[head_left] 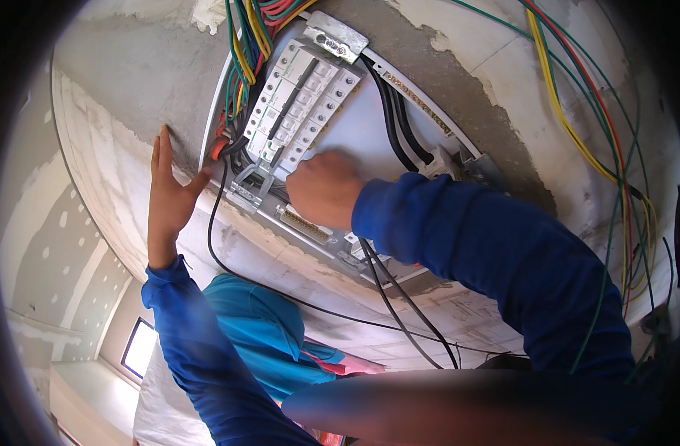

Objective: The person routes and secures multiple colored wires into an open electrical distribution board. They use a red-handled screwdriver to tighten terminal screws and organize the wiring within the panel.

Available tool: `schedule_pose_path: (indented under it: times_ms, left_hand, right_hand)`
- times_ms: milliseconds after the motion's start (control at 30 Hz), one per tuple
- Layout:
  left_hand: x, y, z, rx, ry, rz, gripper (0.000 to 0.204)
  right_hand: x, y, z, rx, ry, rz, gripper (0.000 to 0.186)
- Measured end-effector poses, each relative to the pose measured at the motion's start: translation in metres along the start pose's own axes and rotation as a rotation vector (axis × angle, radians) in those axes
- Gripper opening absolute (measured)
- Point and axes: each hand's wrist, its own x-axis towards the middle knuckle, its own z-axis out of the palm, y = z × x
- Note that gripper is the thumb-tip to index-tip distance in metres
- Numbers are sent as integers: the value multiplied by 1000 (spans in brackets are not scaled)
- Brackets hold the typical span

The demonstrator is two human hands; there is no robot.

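Observation:
My left hand lies against the grey wall beside the electrical panel box, fingers stretched out and holding nothing. Its thumb points toward the box's edge, close to an orange ring-like piece among the wires. My right hand is closed in a fist inside the box, at the lower end of a row of white circuit breakers. Its fingertips are hidden, so what they hold, if anything, cannot be made out. The white back plate of the box shows beyond the fist.
Bundled green, yellow and red wires enter the box at the top left. Thick black cables run down its right part, near a brass terminal bar. Loose coloured wires hang at the right. Turquoise cloth shows below.

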Motion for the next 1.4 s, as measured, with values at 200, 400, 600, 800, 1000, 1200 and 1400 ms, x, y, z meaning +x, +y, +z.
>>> schedule_pose_path:
  times_ms: [200,400,600,800,1000,1200,1400]
  left_hand:
    - [-15,36,-5,36,156,-88,60]
    - [-41,89,-18,-162,179,-175,20]
    - [-78,132,-16,-512,-241,-472,24]
    - [-132,165,5,-812,-438,-578,61]
    - [-172,201,35,-1188,-425,-712,85]
    - [-176,220,80,-1492,-238,-798,94]
    - [-173,211,97,-1592,-206,-826,94]
  right_hand:
    - [-1,2,-3,7,-5,-13,21]
    - [-1,3,-4,15,-9,3,21]
    - [-1,9,-5,56,18,46,22]
    - [2,5,-4,226,2,126,23]
    - [3,4,-4,258,-48,217,32]
    - [5,4,-6,249,-81,240,36]
    - [6,4,-9,244,-105,247,27]
